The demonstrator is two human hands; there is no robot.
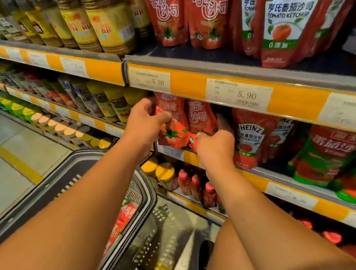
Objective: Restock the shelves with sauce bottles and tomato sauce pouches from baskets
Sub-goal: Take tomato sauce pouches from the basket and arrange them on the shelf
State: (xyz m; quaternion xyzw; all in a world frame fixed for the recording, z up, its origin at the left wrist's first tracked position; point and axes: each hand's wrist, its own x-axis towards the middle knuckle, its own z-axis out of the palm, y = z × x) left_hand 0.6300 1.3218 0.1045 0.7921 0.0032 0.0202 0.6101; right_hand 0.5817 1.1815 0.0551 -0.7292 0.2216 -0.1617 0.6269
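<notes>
On the middle shelf [254, 171], edged in orange plastic, the left hand [145, 121] pinches a glossy red tomato sauce pouch [172, 122]; the right hand [216, 146] grips the neighbouring pouch [201, 118]. Near left, a grey slotted plastic basket [68, 172] holds more pouches above pale floor tiles.

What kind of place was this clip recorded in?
Most likely a supermarket condiment aisle. Tiered shelves carry orange price strips with printed price tags, rows of red tomato sauce pouches and yellow-labelled sauce bottles face outward, and a grey plastic shopping basket sits below the person's arms.
</notes>
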